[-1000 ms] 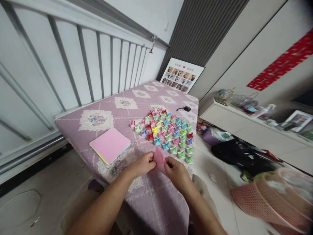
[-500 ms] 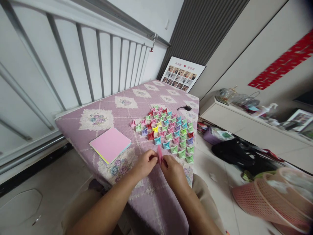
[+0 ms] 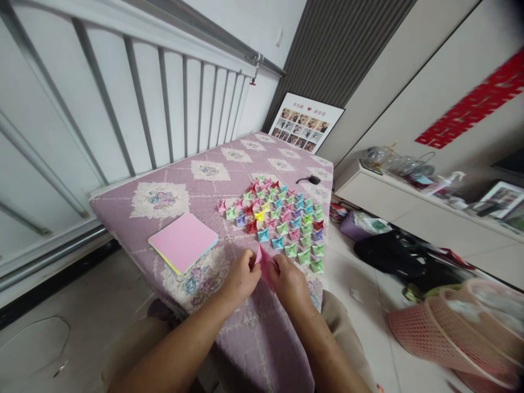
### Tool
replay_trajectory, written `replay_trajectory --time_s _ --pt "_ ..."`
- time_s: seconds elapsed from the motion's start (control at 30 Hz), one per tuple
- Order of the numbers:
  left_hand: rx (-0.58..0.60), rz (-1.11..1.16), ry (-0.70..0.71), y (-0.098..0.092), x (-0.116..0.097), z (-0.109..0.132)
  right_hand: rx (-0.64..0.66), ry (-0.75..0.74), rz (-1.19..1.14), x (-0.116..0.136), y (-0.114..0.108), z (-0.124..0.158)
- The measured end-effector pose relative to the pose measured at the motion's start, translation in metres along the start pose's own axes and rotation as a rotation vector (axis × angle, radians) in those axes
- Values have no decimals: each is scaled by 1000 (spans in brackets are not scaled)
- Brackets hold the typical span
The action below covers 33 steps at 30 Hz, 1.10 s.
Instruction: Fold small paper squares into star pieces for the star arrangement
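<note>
A piece of pink origami paper (image 3: 266, 266) is held between my two hands above the near end of the table, its folded layers spread apart. My left hand (image 3: 244, 274) pinches its left edge, and my right hand (image 3: 290, 281) grips the right edge. Just beyond my fingers stand several rows of small folded paper boats (image 3: 282, 228) in green, blue, pink, red, yellow and purple. To the left of my left hand lies a stack of square paper (image 3: 184, 242), pink on top with yellow and blue edges showing.
A purple floral tablecloth (image 3: 172, 174) covers the table. A small black object with a cord (image 3: 314, 179) lies near its right edge. White railings (image 3: 172, 103) border the left side. Pink mesh baskets (image 3: 446, 327) stand on the floor at right, below a cabinet (image 3: 393, 199).
The pink paper was a narrow, nearly edge-on piece. Now it is opened wider, with my hands slightly farther apart. The boats and the paper stack have stayed in place.
</note>
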<state>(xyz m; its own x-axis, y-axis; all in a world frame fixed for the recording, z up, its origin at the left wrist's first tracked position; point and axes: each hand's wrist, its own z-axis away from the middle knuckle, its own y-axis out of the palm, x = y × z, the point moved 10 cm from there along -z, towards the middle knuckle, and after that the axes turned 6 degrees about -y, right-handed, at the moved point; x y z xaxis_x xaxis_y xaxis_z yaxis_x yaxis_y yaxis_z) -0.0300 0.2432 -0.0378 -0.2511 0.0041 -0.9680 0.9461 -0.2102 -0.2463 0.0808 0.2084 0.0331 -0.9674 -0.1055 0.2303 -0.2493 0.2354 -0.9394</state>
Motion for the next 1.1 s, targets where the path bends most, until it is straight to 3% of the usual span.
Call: replay_trajectory --time_s 0.2,0.37,0.63,0.8,1.1 --pt "-49 -424 228 -3 -30 11 23 135 -274 -17 13 -3" --pt "-7 -630 252 5 -34 15 36 129 -294 -13 19 -8" --pt "-98 -627 112 -10 -21 2 -82 -17 -226 6 10 -10" --pt "-94 -588 182 -18 -30 -4 -142 14 -288 4 15 -11" --pt "-135 -565 227 -33 -44 -5 -126 24 -355 11 21 -17"
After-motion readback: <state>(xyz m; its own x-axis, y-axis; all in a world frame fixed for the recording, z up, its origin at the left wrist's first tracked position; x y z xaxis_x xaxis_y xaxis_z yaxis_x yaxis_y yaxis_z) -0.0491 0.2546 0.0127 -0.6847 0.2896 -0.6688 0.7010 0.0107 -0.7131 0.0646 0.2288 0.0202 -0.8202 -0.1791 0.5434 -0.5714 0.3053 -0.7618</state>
